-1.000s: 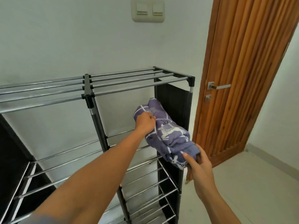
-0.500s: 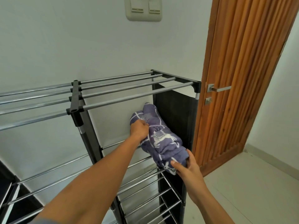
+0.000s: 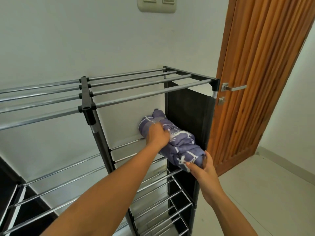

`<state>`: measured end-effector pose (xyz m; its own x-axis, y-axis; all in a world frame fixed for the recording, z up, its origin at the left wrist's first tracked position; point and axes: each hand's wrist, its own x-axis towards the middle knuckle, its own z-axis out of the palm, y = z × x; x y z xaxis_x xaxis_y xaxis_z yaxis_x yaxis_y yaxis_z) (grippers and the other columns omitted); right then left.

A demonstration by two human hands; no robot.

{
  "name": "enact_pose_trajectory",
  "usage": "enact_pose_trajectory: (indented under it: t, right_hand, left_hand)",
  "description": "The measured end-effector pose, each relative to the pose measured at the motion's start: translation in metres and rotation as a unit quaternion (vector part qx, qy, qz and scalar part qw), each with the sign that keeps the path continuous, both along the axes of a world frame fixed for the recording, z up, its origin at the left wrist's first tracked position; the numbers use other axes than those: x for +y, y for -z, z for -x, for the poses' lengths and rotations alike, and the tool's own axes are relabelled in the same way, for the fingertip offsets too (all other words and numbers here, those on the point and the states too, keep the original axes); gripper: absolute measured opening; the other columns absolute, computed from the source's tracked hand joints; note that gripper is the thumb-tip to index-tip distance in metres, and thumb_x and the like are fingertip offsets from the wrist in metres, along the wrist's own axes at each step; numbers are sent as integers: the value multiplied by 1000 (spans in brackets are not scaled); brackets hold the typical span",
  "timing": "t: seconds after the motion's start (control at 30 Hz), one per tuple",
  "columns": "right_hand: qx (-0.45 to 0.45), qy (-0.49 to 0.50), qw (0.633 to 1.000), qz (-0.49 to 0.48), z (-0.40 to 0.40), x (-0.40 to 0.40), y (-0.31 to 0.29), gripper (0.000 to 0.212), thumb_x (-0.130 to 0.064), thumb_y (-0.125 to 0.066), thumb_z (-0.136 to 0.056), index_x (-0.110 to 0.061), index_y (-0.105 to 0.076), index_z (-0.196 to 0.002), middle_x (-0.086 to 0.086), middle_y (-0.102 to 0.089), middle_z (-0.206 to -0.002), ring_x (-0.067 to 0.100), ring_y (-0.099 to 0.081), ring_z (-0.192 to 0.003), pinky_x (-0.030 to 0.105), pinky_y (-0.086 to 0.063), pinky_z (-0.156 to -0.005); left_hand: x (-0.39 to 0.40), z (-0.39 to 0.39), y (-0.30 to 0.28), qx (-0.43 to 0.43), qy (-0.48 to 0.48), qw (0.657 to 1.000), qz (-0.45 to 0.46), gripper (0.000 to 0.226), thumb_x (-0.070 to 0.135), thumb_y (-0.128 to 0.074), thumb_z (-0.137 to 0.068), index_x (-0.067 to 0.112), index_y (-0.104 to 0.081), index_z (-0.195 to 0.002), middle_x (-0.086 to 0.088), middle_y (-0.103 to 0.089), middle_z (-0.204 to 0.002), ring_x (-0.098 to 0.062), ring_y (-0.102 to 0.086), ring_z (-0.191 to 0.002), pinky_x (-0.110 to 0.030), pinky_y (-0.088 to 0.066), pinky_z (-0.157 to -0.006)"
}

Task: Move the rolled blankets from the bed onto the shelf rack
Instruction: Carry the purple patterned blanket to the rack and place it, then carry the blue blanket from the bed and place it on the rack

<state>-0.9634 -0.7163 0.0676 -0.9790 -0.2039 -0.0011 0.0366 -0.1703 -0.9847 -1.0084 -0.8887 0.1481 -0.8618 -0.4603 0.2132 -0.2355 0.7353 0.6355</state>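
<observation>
Rolled blanket (image 3: 173, 142) lower now, deeper inside shelf rack (image 3: 192, 114), left hand (image 3: 157, 136) and right hand (image 3: 202, 169) grips still clamped on it

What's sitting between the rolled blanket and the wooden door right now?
In the head view, the shelf rack's black side panel stands between the rolled blanket and the wooden door. The blanket lies right beside that panel, held by the left hand and right hand.
</observation>
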Motion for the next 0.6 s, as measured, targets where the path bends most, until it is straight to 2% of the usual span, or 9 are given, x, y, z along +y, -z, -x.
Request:
enact_pose_trajectory:
  t: [0.1,0.2,0.27,0.3,0.33,0.37,0.43,0.5,0.6]
  right_hand:
    - [-53,48,997,19,-13,16,3,77,-5,-65,-85,-27,-23,-146,1,-56,-124,9,-61,-99,33,-49,-87]
    - [-90,116,989,-10,-29,55,14,69,-8,-64,-85,-24,-28,-142,10,-54,-126,25,-60,-108,35,-51,-84]
    - [-124,182,975,-18,-46,93,24,64,-8,-62,-87,-22,-30,-140,14,-55,-124,30,-61,-107,38,-51,-86]
    - [-139,217,966,-23,-57,113,27,63,-8,-61,-88,-20,-29,-142,14,-55,-124,30,-62,-103,38,-51,-86]
    - [-154,251,955,-25,-70,134,30,63,-7,-60,-89,-18,-29,-142,15,-55,-122,28,-63,-99,37,-51,-84]
    - [-165,289,943,-21,-86,157,32,60,-5,-58,-89,-17,-30,-141,15,-57,-119,26,-64,-94,34,-52,-81]
    - [-175,361,916,-13,-123,204,36,52,-3,-56,-90,-19,-34,-134,13,-59,-111,22,-63,-84,30,-51,-74]
    - [-176,432,885,-9,-168,252,36,43,-2,-54,-91,-21,-37,-126,8,-60,-98,18,-61,-77,27,-49,-69]
    - [-180,531,828,11,-249,321,35,34,-2,-54,-91,-16,-44,-120,5,-61,-90,19,-60,-73,27,-48,-66]
  left_hand:
    - [37,-19,0,171,74,983,4,14,18,-54,-90,7,-63,-89,-10,-65,-88,-25,-61,-82,-40,-51,-74]
    - [87,-43,7,233,204,951,-16,12,17,-55,-90,8,-61,-85,11,-47,-61,-7,-47,-56,-24,-42,-56]
    - [122,-52,19,204,294,934,-17,12,18,-55,-91,9,-60,-85,17,-41,-55,0,-43,-51,-12,-34,-52]
    - [141,-54,27,166,341,925,-13,12,19,-55,-92,10,-61,-86,16,-45,-57,-1,-46,-53,-11,-35,-52]
    - [162,-55,37,122,386,914,-1,12,19,-55,-91,11,-61,-87,12,-53,-62,-4,-52,-58,-14,-41,-55]
    - [186,-55,46,78,428,900,23,12,20,-54,-90,12,-63,-89,6,-63,-70,-14,-60,-66,-23,-48,-62]
    - [240,-60,64,-7,503,861,73,16,23,-53,-88,15,-66,-93,-3,-72,-86,-26,-66,-85,-36,-53,-73]
    - [301,-78,76,-63,566,817,95,19,25,-53,-87,17,-68,-96,-6,-73,-93,-29,-66,-93,-38,-54,-78]
    - [393,-134,77,-78,651,752,68,20,27,-53,-86,18,-69,-92,-9,-74,-94,-32,-66,-92,-40,-55,-80]
